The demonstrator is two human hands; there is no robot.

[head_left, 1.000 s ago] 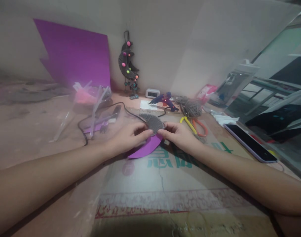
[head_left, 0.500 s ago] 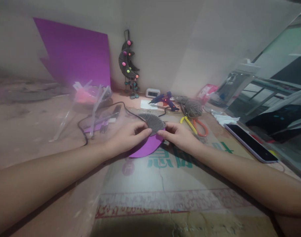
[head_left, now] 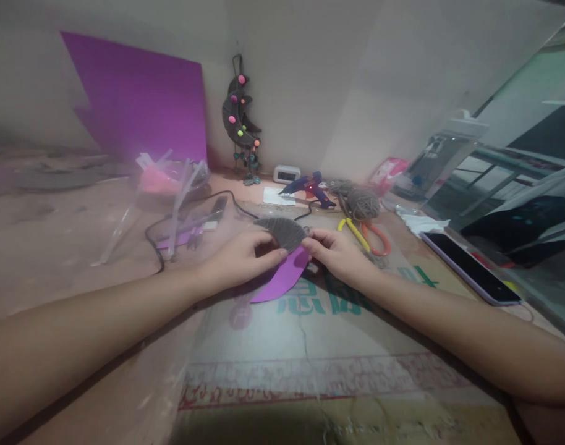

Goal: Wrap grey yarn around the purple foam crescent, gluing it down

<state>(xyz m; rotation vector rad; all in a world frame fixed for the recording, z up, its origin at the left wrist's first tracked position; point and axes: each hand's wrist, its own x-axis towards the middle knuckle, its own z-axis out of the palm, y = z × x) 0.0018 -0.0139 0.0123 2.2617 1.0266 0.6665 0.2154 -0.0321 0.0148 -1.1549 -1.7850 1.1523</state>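
Between my hands is a curved purple card piece (head_left: 282, 279), its upper part wound closely with grey yarn (head_left: 290, 235). My left hand (head_left: 246, 254) pinches its left side, the thumb lying near where yarn meets bare card. On the other side, my right hand (head_left: 334, 253) grips the right edge between thumb and fingers. The bare purple end points down and to the left, towards me. My fingertips beneath the piece are hidden. A grey ball of yarn (head_left: 363, 204) and a blue glue gun (head_left: 308, 185) with a small red light lie beyond my right hand.
Yellow-handled pliers (head_left: 354, 233) and an orange handle (head_left: 379, 240) lie right of my hands, near a phone (head_left: 470, 267). Clear glue sticks (head_left: 178, 213) and a black cord (head_left: 153, 248) are at left. Behind stand purple card (head_left: 148, 105), a crescent hanging (head_left: 231, 117) and a white clock (head_left: 287, 174).
The card piece has turned and tilted in my fingers, so its bare purple part looks narrower and its tip sits slightly farther right and lower. Both hands keep their hold.
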